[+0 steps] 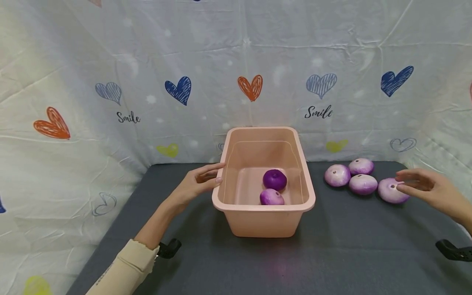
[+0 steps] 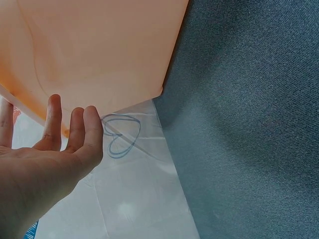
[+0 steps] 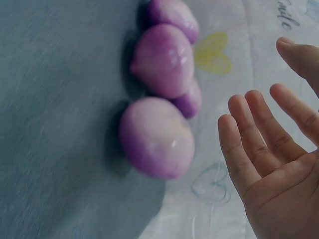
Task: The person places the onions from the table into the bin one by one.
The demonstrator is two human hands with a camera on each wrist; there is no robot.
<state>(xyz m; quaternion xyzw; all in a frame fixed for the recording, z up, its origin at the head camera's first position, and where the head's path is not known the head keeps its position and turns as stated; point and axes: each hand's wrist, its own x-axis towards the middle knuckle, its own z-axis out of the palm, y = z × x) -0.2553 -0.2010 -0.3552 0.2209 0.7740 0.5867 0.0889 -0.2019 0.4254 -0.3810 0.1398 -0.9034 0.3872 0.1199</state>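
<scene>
A pale pink plastic tub [image 1: 263, 223] stands in the middle of the table in the head view. Inside lie a dark purple onion [image 1: 274, 180] and a lighter purple-and-white onion [image 1: 271, 197]. My left hand [image 1: 197, 180] is at the tub's left rim with fingers extended; the left wrist view shows them spread beside the outer wall [image 2: 104, 55]. To the right, my right hand [image 1: 433, 188] hovers beside the nearest purple-and-white onion [image 1: 391, 191], overlapping its edge in the head view. In the right wrist view its fingers [image 3: 239, 144] are apart from that onion [image 3: 157, 138], holding nothing.
Several more onions [image 1: 363, 184] sit in a cluster right of the tub. A dark grey cloth [image 1: 332, 254] covers the table. Behind hangs a white curtain [image 1: 276, 49] printed with hearts. Black wrist straps [image 1: 169, 248] show by both forearms.
</scene>
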